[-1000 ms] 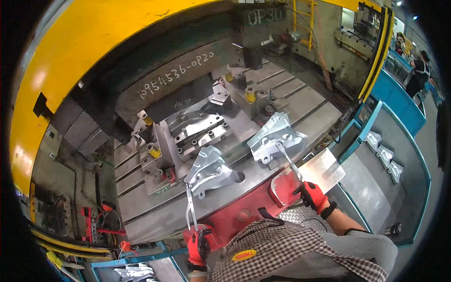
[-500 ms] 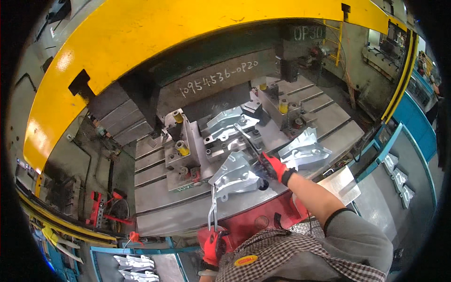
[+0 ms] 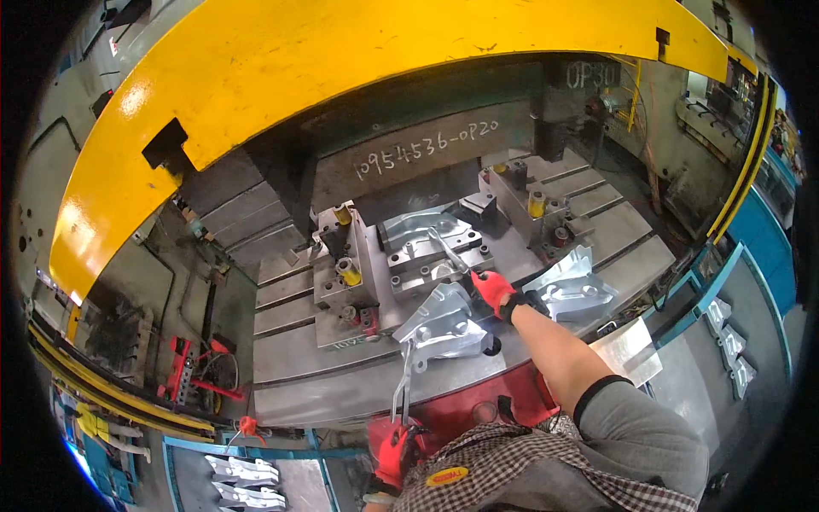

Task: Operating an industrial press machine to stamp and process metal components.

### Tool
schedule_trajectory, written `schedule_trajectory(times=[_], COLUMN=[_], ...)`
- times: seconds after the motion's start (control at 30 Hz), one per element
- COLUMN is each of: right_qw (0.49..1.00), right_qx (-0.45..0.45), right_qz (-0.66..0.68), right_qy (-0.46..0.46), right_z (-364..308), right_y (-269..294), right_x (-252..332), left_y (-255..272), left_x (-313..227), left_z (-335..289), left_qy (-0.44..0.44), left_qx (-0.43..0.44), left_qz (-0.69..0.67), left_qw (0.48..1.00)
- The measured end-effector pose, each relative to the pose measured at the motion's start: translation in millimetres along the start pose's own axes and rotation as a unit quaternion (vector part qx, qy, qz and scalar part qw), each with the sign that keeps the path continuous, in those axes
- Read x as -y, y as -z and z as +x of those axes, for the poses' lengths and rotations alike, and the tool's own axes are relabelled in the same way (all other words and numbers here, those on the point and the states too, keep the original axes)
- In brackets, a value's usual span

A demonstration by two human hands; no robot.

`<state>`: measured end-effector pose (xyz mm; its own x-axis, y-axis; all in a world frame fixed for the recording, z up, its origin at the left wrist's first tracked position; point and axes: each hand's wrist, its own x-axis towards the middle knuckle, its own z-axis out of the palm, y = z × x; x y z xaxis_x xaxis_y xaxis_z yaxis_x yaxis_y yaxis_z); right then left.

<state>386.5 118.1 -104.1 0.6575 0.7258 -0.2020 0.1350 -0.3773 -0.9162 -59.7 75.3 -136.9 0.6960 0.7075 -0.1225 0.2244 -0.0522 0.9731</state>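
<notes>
My left hand [image 3: 392,454], in a red glove, is closed on the handles of metal tongs [image 3: 401,394]. The jaws of these tongs meet the left edge of a silver stamped metal part [image 3: 445,328] by the front of the press bed. My right hand [image 3: 492,293], also red-gloved, is closed round a second pair of tongs [image 3: 450,253] reaching into the press. Their tip touches the near edge of another stamped part [image 3: 420,224] lying on the lower die [image 3: 426,277]. Just right of my right wrist rests a third stamped part [image 3: 570,288]. My fingertips are partly hidden.
A thick yellow press frame [image 3: 341,51] arches overhead, with the dark upper die [image 3: 418,154] below it. Guide blocks with yellow posts [image 3: 348,271] flank the die. Blue-framed tables [image 3: 307,482] with more parts stand at lower left and right. A red panel [image 3: 452,408] lies before me.
The view has shifted, so the press sits lower and further right. The part on the die now lies flatter, and the right tongs' tip has moved slightly left relative to the die.
</notes>
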Motion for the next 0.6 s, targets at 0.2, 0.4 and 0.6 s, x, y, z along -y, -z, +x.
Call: schedule_trajectory(times=[0.2,0.4,0.6], right_qw=[0.992,0.979,0.944], right_qx=[0.005,0.183,0.166], right_qz=[0.120,0.091,-0.268], right_qy=[-0.025,0.005,0.099], right_z=[-72.5,-234.0,-322.7], right_y=[21.3,101.9,122.5], right_x=[-13.0,-71.8,-114.1], left_y=[-0.2,5.9,-8.3], left_x=[-34.2,-42.4,-23.7], left_z=[-3.8,-52.0,-71.2], left_qy=[0.181,0.143,-0.056], left_qx=[0.025,0.037,-0.014], left_qz=[-0.205,-0.016,0.480], left_qw=[0.962,0.989,0.876])
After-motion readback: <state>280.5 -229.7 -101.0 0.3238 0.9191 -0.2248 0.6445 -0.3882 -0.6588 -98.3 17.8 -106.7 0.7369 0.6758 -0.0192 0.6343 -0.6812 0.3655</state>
